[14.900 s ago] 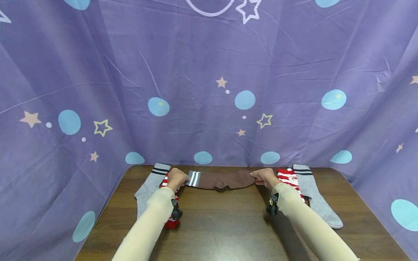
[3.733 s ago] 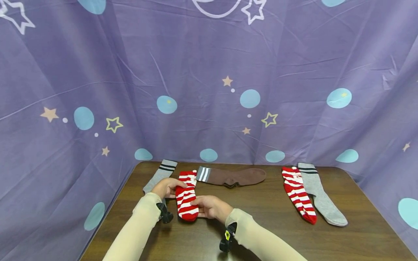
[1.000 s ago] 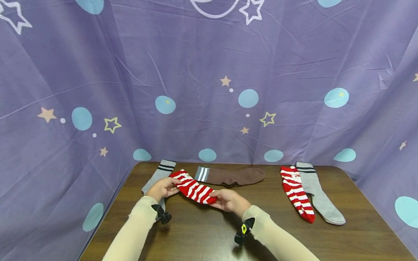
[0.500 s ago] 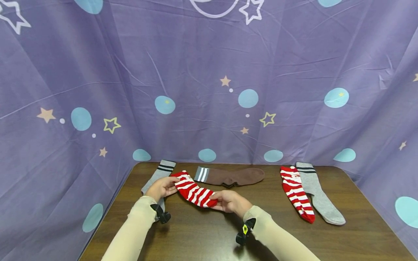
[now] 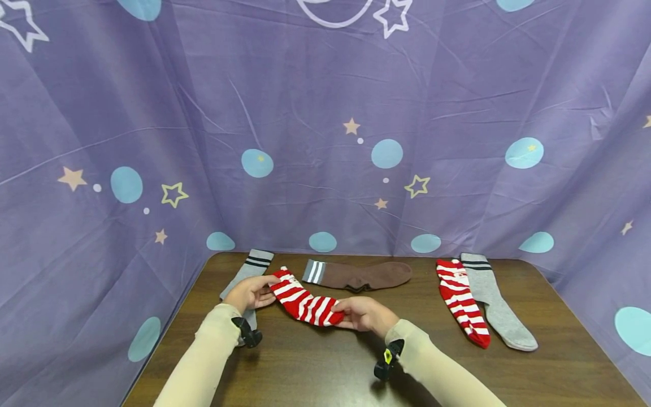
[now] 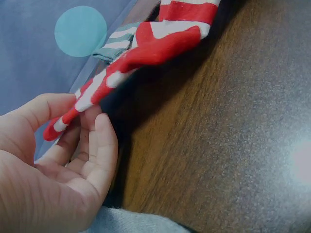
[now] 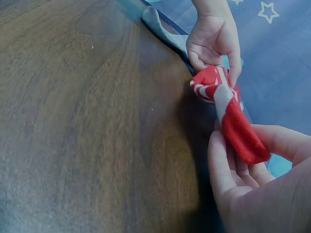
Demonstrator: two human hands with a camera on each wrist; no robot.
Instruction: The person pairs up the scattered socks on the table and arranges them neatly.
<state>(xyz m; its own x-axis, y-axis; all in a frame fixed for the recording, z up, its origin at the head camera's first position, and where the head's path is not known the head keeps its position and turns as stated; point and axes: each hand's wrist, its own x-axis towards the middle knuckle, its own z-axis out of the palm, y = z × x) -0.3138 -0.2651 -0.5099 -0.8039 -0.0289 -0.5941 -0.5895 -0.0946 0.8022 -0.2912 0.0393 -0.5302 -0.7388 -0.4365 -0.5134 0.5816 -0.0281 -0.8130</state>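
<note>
A red-and-white striped sock hangs slightly bowed between both hands, lifted off the table. My left hand pinches its cuff end between thumb and fingers, seen closely in the left wrist view with the sock stretching away. At the toe end my right hand pinches it; the right wrist view shows the red toe between thumb and fingers. A grey sock with black stripes lies partly hidden under my left hand. Just behind the held sock lies a brown sock with a grey-blue cuff.
On the right of the wooden table lie another red-and-white striped sock and a second grey sock, side by side and touching near their cuffs. A purple patterned curtain stands behind the table.
Earlier both hands held the brown sock's ends; it now lies on the table. The striped sock has been lifted from the left and turned sideways. Recently, the right hand has moved slightly right.
</note>
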